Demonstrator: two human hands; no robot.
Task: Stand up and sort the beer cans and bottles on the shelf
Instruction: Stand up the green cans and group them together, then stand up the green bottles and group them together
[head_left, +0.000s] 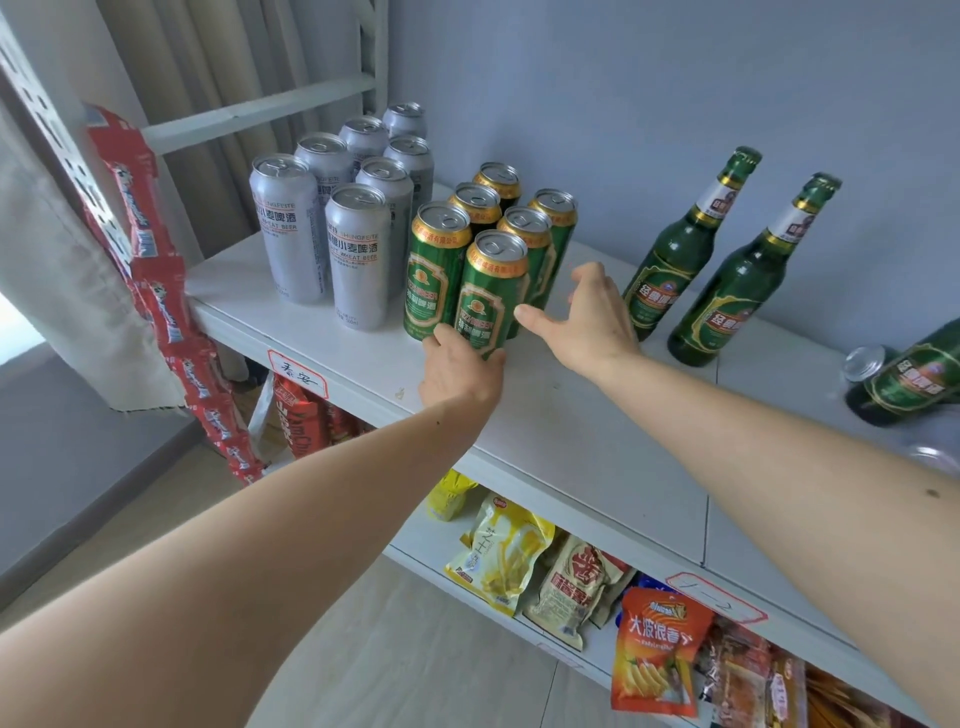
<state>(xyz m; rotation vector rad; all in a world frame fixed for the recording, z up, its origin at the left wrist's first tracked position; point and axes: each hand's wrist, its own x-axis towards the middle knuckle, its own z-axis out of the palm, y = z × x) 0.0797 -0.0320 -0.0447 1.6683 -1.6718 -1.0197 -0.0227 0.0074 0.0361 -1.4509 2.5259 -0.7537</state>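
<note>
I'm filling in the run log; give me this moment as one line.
left hand: on front green can | right hand: open beside green cans | silver cans: upright | two bottles standing | one bottle lying

— Silver cans (291, 228): matt brushed-looking metal, bare shiny lids. Green cans (488, 296)?

— Glossy printed metal, gold bands, plain bright aluminium tops.

— Bottles (670, 270)?

— Dark green glass, smooth and glossy, paper-looking labels, foil-like gold at the necks.

— Shelf (545, 415)?

— Painted white, smooth, matt, a few scuffs; paper tags (297, 379) with red borders on the front edge.

— Below it?

— Snack packets (501, 561) in shiny crinkled plastic film. Same glossy film on the red hanging strip (156, 291).

— At the left?

— Curtain (62, 291) of dull woven cloth, frayed at the hem.
</note>
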